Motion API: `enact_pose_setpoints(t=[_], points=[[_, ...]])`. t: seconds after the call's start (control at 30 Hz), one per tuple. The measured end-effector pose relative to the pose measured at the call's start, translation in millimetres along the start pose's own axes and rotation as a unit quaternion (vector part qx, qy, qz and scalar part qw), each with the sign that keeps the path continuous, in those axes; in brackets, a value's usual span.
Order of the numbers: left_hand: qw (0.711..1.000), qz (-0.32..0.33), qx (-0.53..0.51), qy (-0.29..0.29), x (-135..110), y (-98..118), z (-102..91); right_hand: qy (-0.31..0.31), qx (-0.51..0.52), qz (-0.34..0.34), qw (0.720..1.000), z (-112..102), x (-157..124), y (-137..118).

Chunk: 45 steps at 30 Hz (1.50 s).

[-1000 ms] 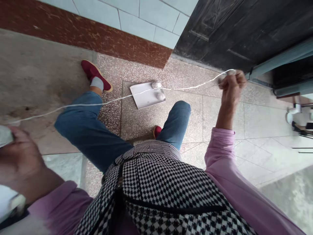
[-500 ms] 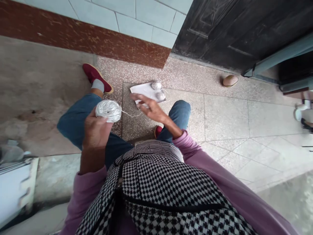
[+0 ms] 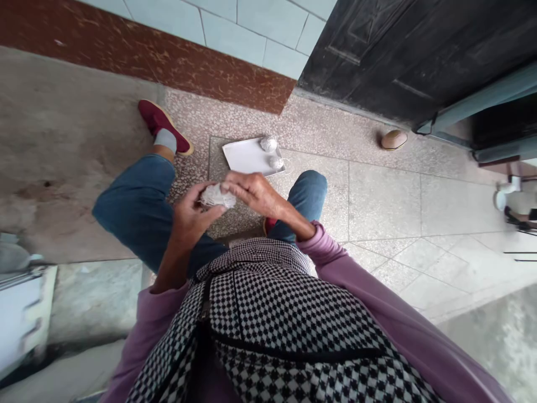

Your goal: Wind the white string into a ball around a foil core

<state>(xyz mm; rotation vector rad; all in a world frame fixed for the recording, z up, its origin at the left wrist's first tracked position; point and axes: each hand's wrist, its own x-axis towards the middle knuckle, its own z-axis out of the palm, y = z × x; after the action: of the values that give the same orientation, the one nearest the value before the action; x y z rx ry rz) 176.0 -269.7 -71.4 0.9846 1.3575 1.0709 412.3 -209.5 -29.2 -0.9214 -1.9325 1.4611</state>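
In front of my lap a white ball of yarn [image 3: 216, 196] rests in my left hand [image 3: 188, 217], its fingers and thumb wrapped around the ball's left side. My right hand [image 3: 259, 195] is closed at the ball's right end, its fingertips pinched on the yarn there; the strand between them is too small to make out. Beyond the hands, a shallow white tray [image 3: 245, 157] lies on the floor. Two smaller white yarn balls, one farther back [image 3: 268, 144] and one nearer [image 3: 276, 162], sit at the tray's right end, with a loose strand beside them.
My knees in blue jeans [image 3: 133, 196] flank the hands. A red shoe [image 3: 164, 124] stands on the floor at the left. Behind are a tiled wall [image 3: 172, 22] and a dark door [image 3: 390, 56]. A tan rounded object [image 3: 394, 139] lies by the door.
My left hand has brought the yarn ball rightward to my right hand. The right hand, spread and apart from the ball before, has closed on the yarn at its right end.
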Motion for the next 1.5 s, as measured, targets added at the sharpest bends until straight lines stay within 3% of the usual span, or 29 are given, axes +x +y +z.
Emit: enact_pose_setpoints(t=[0.07, 0.13, 0.3, 0.4, 0.57, 0.7, 0.8, 0.87, 0.97, 1.13, 1.27, 1.5], points=[[0.998, -0.021, -0.033, -0.046, -5, 2, 2.7, 0.026, 0.013, 0.011, 1.000, -7, 11, 10], [0.993, -0.034, -0.093, -0.058, -6, 0, 3.8, 0.043, 0.043, 0.045, 0.997, -4, 15, 21], [0.972, -0.069, -0.212, -0.073, 0, -17, 6.2, 0.098, 0.099, 0.096, 0.986, 23, 5, 40], [0.961, -0.058, -0.259, -0.082, 0, -20, 11.1, 0.112, 0.095, 0.118, 0.982, 34, 1, 47], [0.959, -0.016, -0.282, 0.008, 4, -9, 18.0, 0.032, 0.062, 0.126, 0.990, 45, -12, 39], [0.971, 0.003, -0.217, 0.102, 8, -11, 18.2, -0.036, 0.032, 0.131, 0.990, 44, -28, 12], [0.982, 0.015, -0.141, 0.126, 6, -16, 17.6, -0.041, 0.016, 0.133, 0.990, 31, -28, -5], [0.989, 0.020, -0.095, 0.109, 3, -18, 17.0, -0.029, 0.010, 0.109, 0.994, 18, -21, -11], [0.996, 0.010, -0.081, 0.037, -2, -15, 15.1, 0.015, 0.001, 0.076, 0.997, 1, -10, -9], [0.989, -0.041, -0.123, -0.063, -6, -8, 14.2, 0.073, 0.025, 0.053, 0.996, -4, -1, 3], [0.982, -0.057, -0.169, -0.067, -9, -7, 18.0, 0.095, 0.043, 0.078, 0.991, 0, -2, 7], [0.978, -0.065, -0.189, -0.061, -7, -11, 18.3, 0.075, 0.123, 0.097, 0.985, 6, 5, 22]])
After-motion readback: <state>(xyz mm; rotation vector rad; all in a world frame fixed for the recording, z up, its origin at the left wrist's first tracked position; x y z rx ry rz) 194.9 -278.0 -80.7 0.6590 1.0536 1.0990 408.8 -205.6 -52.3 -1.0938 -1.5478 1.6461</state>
